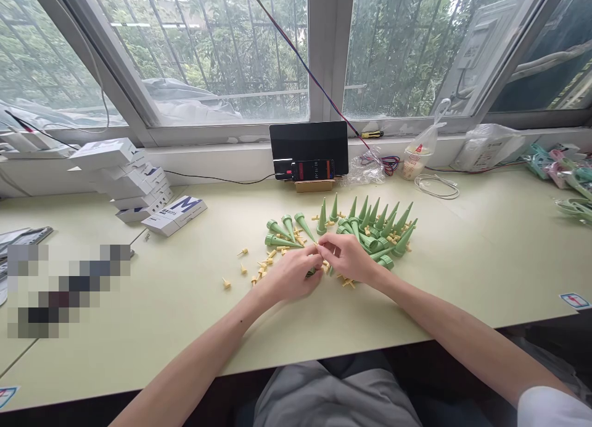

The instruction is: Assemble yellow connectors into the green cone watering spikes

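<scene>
My left hand (296,273) is closed around a green cone-shaped spike (311,272), mostly hidden by the fingers. The fingertips of my right hand (349,256) meet the left ones in a pinch, where a small yellow plastic piece (316,243) shows a little. Just beyond the hands, several loose green spikes (287,226) lie on the table. To the right, a cluster of green spikes (382,227), many upright and some on their sides, has yellow pieces among them. Loose yellow fittings (262,270) are scattered left of my left hand.
The pale table (462,248) runs along a window. A phone (313,170) leans on a black tablet (309,140) at the back. White boxes (134,180) are stacked at left, with one box (174,215) lying nearer. A bagged cup (415,159) and cables stand at back right.
</scene>
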`<action>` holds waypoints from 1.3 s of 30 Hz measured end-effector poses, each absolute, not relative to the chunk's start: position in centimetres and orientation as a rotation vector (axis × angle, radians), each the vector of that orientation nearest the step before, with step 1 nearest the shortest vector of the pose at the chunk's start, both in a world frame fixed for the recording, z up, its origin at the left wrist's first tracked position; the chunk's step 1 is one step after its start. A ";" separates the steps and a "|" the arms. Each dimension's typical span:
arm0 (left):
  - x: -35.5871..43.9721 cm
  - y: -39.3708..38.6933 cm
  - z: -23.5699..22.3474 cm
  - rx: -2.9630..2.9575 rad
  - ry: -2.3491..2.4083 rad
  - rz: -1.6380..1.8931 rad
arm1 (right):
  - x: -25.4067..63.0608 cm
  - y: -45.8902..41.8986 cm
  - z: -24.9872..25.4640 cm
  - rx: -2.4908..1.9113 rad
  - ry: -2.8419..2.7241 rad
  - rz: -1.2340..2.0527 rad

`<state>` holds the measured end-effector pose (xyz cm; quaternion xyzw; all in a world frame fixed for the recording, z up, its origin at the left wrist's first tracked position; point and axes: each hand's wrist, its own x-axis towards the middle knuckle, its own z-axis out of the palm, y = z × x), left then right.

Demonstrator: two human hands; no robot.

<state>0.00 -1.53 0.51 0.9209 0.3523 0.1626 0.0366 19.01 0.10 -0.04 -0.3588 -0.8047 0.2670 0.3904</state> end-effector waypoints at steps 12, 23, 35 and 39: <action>0.0 -1.6 0.7 2.825 1.079 0.453 | 19.0 0.2 0.0 -0.905 -2.035 0.662; 0.0 -1.5 0.6 2.597 1.196 0.530 | 18.9 0.0 0.3 -0.914 -1.878 0.630; 0.0 -0.6 0.7 2.194 1.267 0.887 | 18.9 0.4 0.1 -0.910 -1.907 0.605; -0.1 -0.3 0.7 1.935 1.280 0.967 | 18.9 0.6 0.0 -0.910 -1.918 0.589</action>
